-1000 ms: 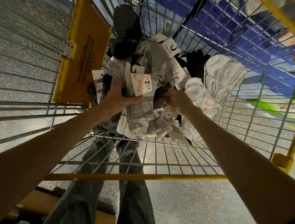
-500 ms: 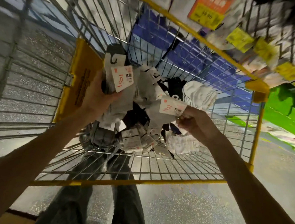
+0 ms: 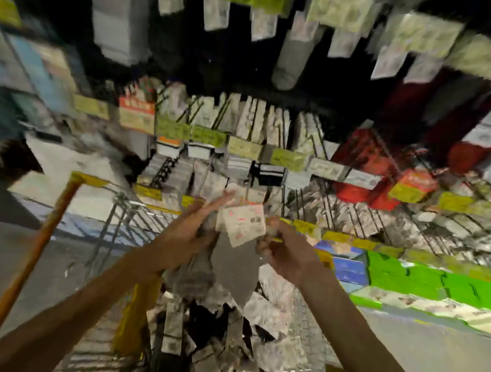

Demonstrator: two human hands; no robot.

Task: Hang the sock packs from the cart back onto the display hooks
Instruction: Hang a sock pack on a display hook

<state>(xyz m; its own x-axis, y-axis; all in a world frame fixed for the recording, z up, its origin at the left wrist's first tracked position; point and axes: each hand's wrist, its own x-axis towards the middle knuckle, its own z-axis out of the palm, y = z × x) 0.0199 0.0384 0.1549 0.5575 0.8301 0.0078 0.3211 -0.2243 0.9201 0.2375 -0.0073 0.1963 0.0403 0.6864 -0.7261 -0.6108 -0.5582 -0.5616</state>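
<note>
Both hands were raised above the wire cart [image 3: 297, 365], sharing a grey sock pack [image 3: 231, 261] between them: left hand [image 3: 186, 237] flat against its left side with fingers stretched upward, right hand [image 3: 280, 248] pinching the white card header [image 3: 242, 224] at its right edge. Frame heavily blurred. More sock packs [image 3: 259, 314] lay heaped in the cart below the hands; display hooks [image 3: 258, 163] with hanging stock stood just beyond them.

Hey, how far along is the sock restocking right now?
Done: the display hooks already carry rows of packs, though who hung them is unclear. In hand: the left hand and right hand hold grey sock packs up before the rack, not yet hooked. Left: a heap of packs remains in the cart.
</note>
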